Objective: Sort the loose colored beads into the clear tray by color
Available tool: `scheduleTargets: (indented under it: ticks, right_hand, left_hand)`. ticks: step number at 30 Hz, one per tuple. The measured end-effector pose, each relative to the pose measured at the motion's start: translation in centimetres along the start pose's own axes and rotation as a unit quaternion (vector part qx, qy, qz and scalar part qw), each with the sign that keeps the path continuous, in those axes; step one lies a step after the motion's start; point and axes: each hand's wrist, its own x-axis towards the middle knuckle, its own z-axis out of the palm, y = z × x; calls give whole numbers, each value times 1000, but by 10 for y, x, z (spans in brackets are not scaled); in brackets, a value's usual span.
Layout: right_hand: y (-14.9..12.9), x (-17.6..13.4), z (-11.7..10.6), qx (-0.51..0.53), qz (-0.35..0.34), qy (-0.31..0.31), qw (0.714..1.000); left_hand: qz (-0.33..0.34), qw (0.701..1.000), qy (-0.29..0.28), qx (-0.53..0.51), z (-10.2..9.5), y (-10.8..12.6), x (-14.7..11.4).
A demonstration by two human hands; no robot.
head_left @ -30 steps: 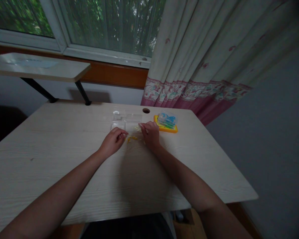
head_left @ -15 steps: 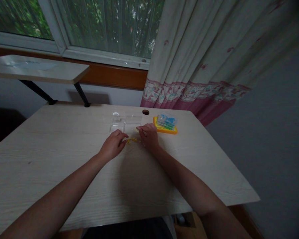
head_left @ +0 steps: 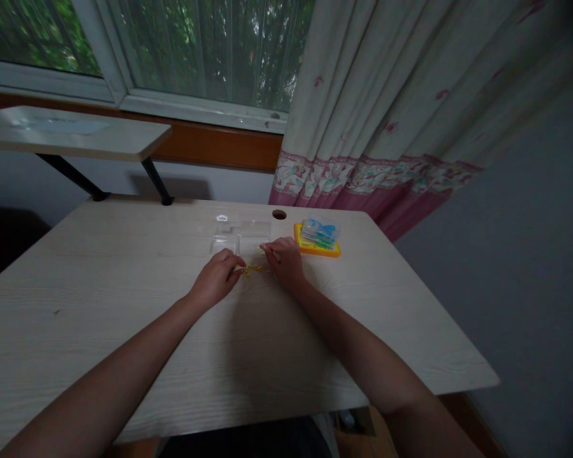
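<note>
Pieces (head_left: 256, 268), tiny and yellow, near clear, squared plastic container (head_left: 240, 235).

The counter (head_left: 138, 343) has a pale, wood-grained top with a mostly matt finish. The divided tray (head_left: 256, 227) is clear, glossy plastic that catches small highlights; the small yellow pieces (head_left: 256, 268) look like plastic, their finish too small to tell. The yellow-orange case (head_left: 334, 252) appears to be smooth plastic, the box (head_left: 322, 227) on it transparent plastic. The curtain (head_left: 353, 121) is soft, folded cloth; the wall (head_left: 516, 267) looks matt.
</note>
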Motion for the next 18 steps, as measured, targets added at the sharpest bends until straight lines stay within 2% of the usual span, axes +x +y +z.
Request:
scheduleTargets:
  ticks: [11, 15, 18]
  right_hand:
    - [0, 0, 0, 5, 0, -1, 1000]
    - [-2, 0, -1, -5, -9, -9, 1000]
    - [-7, -4, -3, -15, -56, -14, 998]
  left_hand:
    - [0, 1000, -12, 26, 0, 2, 0]
    - [-6, 1000, 15, -3, 1, 1, 0]
    - [-7, 997, 48, -57, 2, -1, 1]
